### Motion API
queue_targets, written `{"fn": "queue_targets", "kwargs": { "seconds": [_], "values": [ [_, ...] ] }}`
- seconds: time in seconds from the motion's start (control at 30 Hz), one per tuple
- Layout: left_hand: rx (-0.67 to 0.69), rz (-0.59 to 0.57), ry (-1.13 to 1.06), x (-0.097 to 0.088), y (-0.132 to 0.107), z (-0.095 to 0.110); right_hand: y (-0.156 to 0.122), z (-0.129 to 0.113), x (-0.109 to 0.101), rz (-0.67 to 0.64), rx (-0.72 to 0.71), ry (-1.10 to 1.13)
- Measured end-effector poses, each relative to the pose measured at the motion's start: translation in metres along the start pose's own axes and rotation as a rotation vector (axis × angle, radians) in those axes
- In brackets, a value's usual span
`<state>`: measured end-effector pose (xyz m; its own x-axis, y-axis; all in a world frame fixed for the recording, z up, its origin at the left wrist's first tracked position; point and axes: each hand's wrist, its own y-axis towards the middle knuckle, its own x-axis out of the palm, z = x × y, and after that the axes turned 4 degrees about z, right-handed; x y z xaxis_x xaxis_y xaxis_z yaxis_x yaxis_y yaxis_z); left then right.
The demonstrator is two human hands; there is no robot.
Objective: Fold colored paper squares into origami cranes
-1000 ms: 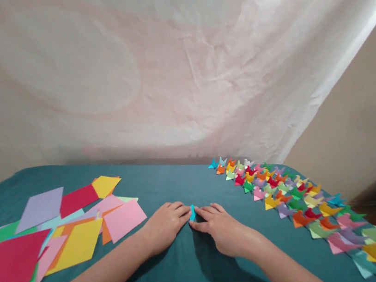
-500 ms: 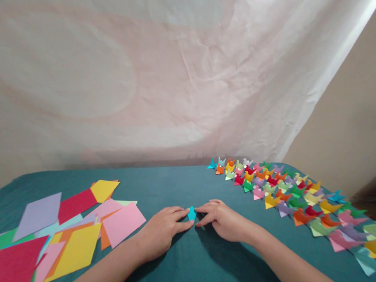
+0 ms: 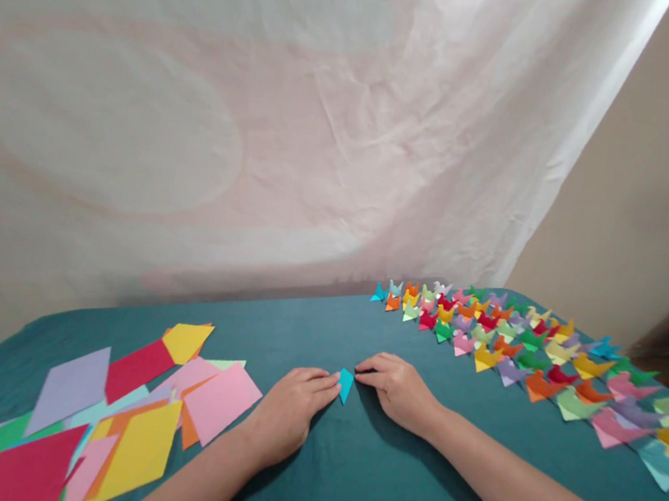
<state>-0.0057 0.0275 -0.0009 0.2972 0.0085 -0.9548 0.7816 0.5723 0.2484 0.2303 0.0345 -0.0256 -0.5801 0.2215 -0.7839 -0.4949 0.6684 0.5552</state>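
so the folded blue paper (image 3: 345, 386) sits long-axis toward the wearer, left hand's (image 3: 292, 409) close-set fingers touching its left edge, right hand's (image 3: 402, 393) narrowed fingers just right, can't tell if gripping

Teal cloth (image 3: 301, 486) open between the forearms, also ahead of left hand (image 3: 294, 411) and right hand (image 3: 399, 388). Hanging sheet (image 3: 298, 154) walls off the far side. Paper sheets (image 3: 140, 447) block left, overlapping; paper birds (image 3: 506, 333) block right, in tight rows. Gap between fingertips narrow, blue folded paper (image 3: 345, 386) in it.
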Motion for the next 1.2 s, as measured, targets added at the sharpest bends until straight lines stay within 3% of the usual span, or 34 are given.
{"fn": "queue_targets", "kwargs": {
  "seconds": [0.67,1.2],
  "values": [
    [0.037,0.015,0.029,-0.006,0.002,0.005,0.001,-0.011,0.001,-0.030,-0.027,0.105],
    [0.065,0.035,0.071,-0.004,-0.002,0.002,0.001,-0.016,0.002,-0.082,-0.063,0.022]
  ]
}}
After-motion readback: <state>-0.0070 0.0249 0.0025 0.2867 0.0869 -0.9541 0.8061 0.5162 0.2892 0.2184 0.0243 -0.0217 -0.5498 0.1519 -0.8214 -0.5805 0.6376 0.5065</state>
